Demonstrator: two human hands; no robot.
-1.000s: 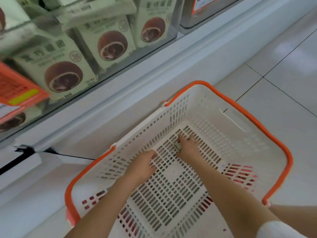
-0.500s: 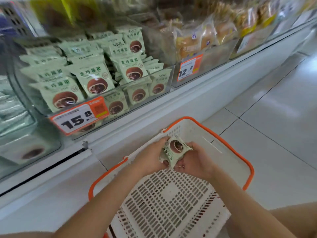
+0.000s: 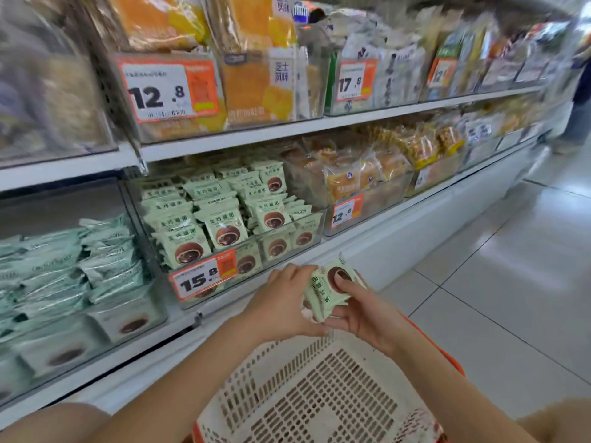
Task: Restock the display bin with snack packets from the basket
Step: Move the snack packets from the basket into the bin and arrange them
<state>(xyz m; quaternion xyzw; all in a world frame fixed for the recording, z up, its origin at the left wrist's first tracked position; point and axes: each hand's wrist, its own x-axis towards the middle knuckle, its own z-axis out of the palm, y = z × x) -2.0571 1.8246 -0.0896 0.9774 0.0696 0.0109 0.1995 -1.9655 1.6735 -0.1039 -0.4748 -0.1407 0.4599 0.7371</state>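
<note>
Above the white basket, both hands, left hand and right hand, are gripping green snack packets, seemingly the last, not yet placed in the nearly full display bin.

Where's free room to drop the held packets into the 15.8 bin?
Crowded: green packets are heaped across the display bin, highest at the back left. The lowest patch is the front right corner, behind the clear front wall. Both hands, left and right, hold the packets above the basket.
</note>
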